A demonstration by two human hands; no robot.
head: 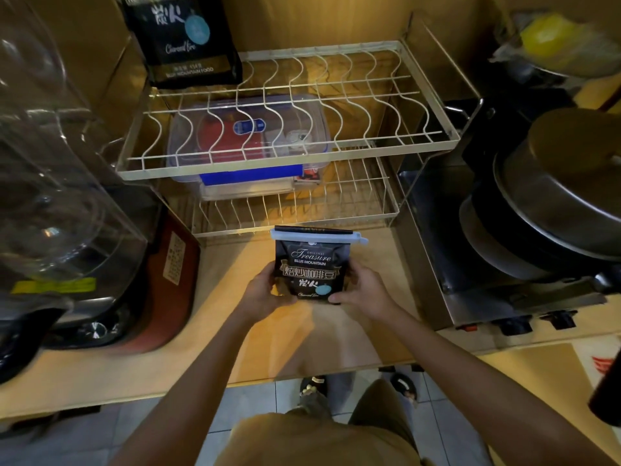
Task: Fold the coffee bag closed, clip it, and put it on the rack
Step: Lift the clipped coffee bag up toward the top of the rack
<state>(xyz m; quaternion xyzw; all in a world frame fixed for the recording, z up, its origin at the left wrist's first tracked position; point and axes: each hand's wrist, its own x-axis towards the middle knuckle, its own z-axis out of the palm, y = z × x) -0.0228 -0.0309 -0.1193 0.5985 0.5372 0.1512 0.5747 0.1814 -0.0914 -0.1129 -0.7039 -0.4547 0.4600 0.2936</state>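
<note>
Both hands hide the coffee bag's [311,264] lower edges, seemingly.

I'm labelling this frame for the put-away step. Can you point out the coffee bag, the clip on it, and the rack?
coffee bag [311,264]: head view, middle of its printed front.
clip [316,235]: head view, middle of the pale bar across the folded top.
rack [289,169]: head view, front rail of the upper shelf.

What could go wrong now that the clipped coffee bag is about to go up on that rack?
The rack's top shelf is only thin curved wires with wide gaps, so the coffee bag could tip or slip between them. Another black bag already fills the back left corner, leaving less room there. The left hand and right hand grip only the lower half, so the clip end could wobble.
</note>
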